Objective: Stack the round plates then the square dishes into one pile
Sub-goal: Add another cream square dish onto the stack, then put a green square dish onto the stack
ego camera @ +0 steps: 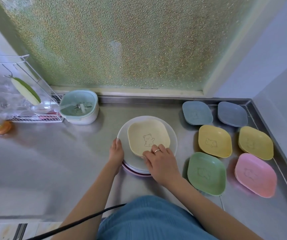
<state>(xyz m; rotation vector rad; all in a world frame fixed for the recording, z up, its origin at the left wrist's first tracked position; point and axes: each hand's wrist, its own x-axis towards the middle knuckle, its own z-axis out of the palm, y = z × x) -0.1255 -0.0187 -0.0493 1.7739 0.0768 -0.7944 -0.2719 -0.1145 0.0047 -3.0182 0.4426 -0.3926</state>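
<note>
A pile of round plates (173,135), pale grey on top and pink at the bottom, stands mid-counter. A cream square dish with a bear drawing (148,135) lies on top of it. My right hand (161,161) grips that dish by its near edge. My left hand (116,150) rests against the left rim of the plate pile. To the right lie loose square dishes: two blue (197,113) (232,113), two yellow (215,140) (255,142), one green (206,173), one pink (255,174).
A mint strainer basket in a white bowl (78,107) stands at the back left beside a wire rack (35,116) with plastic bags. An orange lid (1,128) lies far left. A raised counter rim (267,129) runs along the right. A black cable (80,222) crosses my lap.
</note>
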